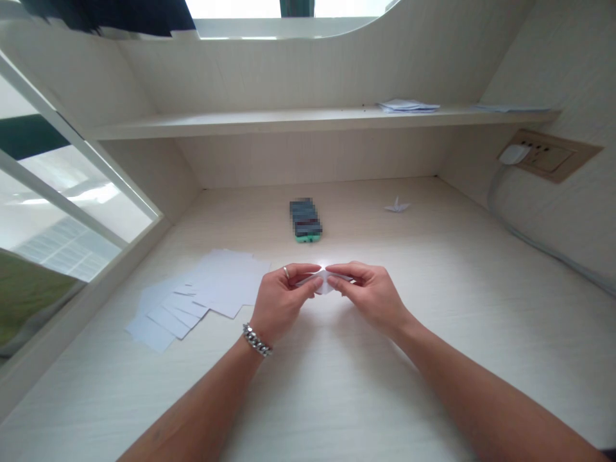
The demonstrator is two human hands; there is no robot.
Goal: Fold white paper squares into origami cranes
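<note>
Between my two hands is a small folded piece of white paper (pixel 325 284), held just above the pale desk. My left hand (pixel 285 296), with a ring and a chain bracelet, pinches its left side between thumb and fingers. On the other side, my right hand (pixel 369 290) pinches the right part in the same way. Much of the folded paper is hidden by my fingers. Loose white paper sheets (pixel 224 279) lie spread on the desk to the left of my left hand. A small white folded paper crane (pixel 397 205) sits farther back on the right.
A dark phone with a green edge (pixel 306 220) lies beyond my hands. Above the desk runs a shelf (pixel 240 124) bearing a stack of folded papers (pixel 408 106). On the right wall, a white plug (pixel 514 154) sits in a socket, its cable (pixel 539 247) trailing down.
</note>
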